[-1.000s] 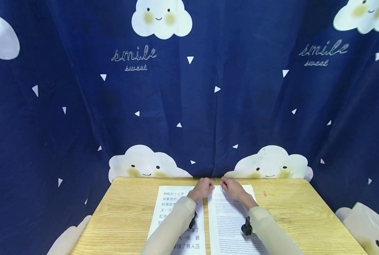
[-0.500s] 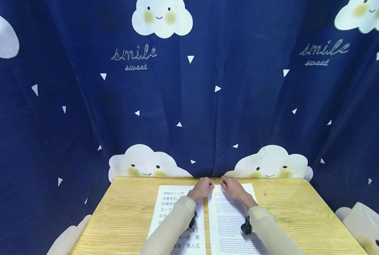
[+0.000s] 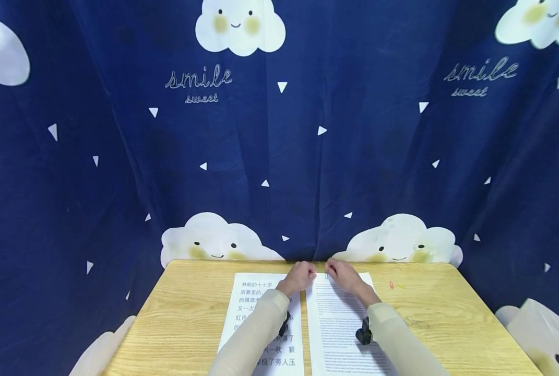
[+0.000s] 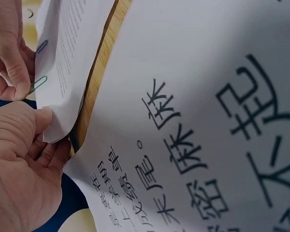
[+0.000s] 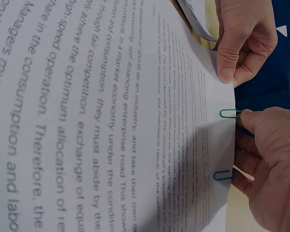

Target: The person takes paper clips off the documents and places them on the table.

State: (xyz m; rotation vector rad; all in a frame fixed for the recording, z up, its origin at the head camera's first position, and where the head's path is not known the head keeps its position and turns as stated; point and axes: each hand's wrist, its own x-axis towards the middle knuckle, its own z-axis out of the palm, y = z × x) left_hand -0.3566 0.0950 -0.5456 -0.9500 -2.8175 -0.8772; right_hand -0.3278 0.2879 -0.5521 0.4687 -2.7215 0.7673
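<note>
My left hand (image 3: 301, 275) pinches the top left corner of a sheaf of papers printed in English (image 3: 337, 324), thumb on top and fingers beneath. At the same top edge my right hand (image 3: 345, 277) pinches a green paper clip (image 5: 228, 114) between thumb and finger; the clip's looped end lies over the paper. A blue paper clip (image 5: 223, 175) sits on that edge beside it, near the right hand's lower fingers. In the left wrist view both the green clip (image 4: 40, 83) and the blue clip (image 4: 42, 46) show along the edge.
Papers with large Chinese print (image 3: 241, 313) lie to the left, a narrow strip of wood between the two sets. Right of the papers on the wooden table (image 3: 176, 324) are a small red item (image 3: 391, 285) and a yellow one (image 3: 401, 286). A blue curtain (image 3: 279, 156) hangs behind.
</note>
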